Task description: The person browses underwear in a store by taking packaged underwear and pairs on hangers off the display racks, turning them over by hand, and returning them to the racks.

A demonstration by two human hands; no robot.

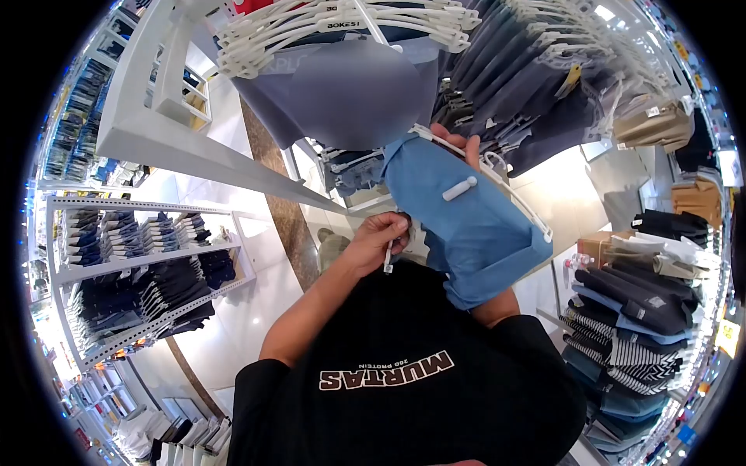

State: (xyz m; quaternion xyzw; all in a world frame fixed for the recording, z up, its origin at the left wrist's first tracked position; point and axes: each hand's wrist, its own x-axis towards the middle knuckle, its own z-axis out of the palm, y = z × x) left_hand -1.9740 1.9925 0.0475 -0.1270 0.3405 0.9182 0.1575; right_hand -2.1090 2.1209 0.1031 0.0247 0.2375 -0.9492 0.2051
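A blue garment (pixel 466 221) hangs tilted on a white hanger (pixel 517 203) in front of my chest. A white security tag (pixel 460 188) sits on its front. My right hand (pixel 458 146) is at the hanger's upper part, its fingers over the hanger and the rest hidden behind the cloth. My left hand (pixel 385 231) is closed in a pinch just left of the garment, and a small white piece (pixel 388 260) hangs below its fingers.
Grey garments on white hangers (pixel 346 25) hang straight ahead, beside a white rack frame (pixel 225 163). More dark clothes (pixel 528 70) hang at the upper right. Folded clothes (pixel 637 311) are stacked at the right, and shelves (pixel 148 264) of clothes stand at the left.
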